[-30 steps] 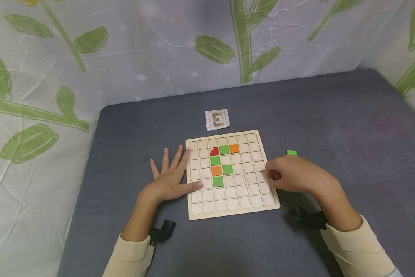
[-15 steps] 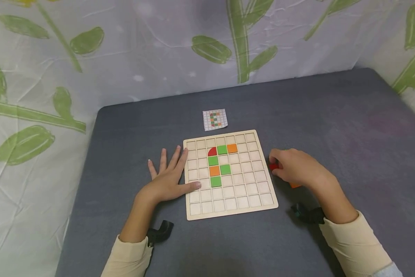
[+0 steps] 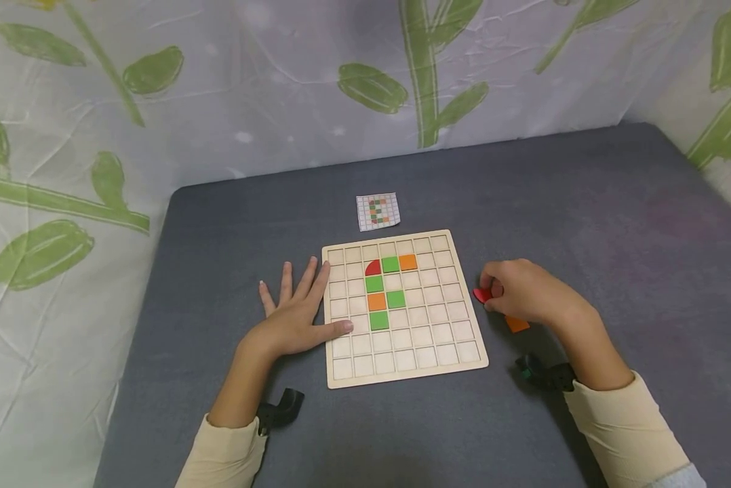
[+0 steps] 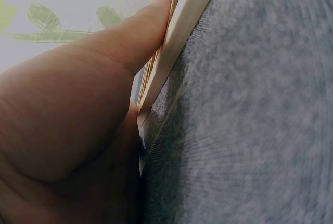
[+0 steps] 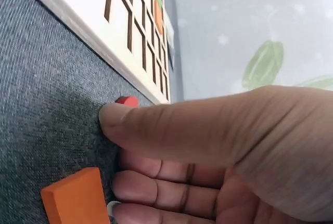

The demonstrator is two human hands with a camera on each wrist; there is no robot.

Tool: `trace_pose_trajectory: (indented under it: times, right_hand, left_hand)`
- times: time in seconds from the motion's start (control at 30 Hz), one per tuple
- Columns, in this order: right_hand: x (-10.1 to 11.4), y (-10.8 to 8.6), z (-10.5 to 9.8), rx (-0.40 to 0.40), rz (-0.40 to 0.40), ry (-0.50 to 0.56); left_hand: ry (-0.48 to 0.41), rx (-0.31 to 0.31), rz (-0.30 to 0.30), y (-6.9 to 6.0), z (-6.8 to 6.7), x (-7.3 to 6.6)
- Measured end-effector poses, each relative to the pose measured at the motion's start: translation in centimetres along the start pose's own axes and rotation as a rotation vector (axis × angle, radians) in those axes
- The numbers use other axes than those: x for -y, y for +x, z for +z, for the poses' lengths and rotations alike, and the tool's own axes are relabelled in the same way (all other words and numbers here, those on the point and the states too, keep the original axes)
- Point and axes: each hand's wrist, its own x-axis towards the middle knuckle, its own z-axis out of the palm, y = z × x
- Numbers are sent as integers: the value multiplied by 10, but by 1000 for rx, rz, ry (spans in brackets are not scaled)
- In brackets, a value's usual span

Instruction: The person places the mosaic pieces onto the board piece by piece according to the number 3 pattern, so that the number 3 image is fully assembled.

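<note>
My left hand (image 3: 292,325) lies with fingers spread at the left side of a wooden grid board (image 3: 426,356). Its thumb rests over the board's rim, also seen in the left wrist view. Right of the board, my right hand (image 3: 530,291) pinches a red piece (image 3: 481,295) with a rounded edge, low over the table. In the right wrist view the thumb hides most of that red piece (image 5: 127,101). Close beside this hand lies an orange square tile (image 3: 517,324). On the board sit a red quarter-circle tile (image 3: 373,268), several green tiles (image 3: 395,299) and two orange tiles (image 3: 376,301).
Behind the board lies a small paper card (image 3: 378,211) printed with a coloured grid pattern. The dark grey table (image 3: 249,224) ends at a white curtain (image 3: 268,102) with green leaves.
My right hand has moved from the board's right edge outward and now has the red piece in its fingers. The orange tile has come into sight; the green one is hidden. My left hand stays.
</note>
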Motion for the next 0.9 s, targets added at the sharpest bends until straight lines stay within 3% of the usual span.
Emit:
trace_pose_trajectory:
  times: [0.5, 0.9]
  right_hand:
    - [4, -5, -3, -28, -15, -41]
    - [17, -2, 5, -103, -157, -49]
  left_hand:
    - [-19, 1, 9, 0, 0, -1]
    - [0, 9, -1, 0, -1, -1]
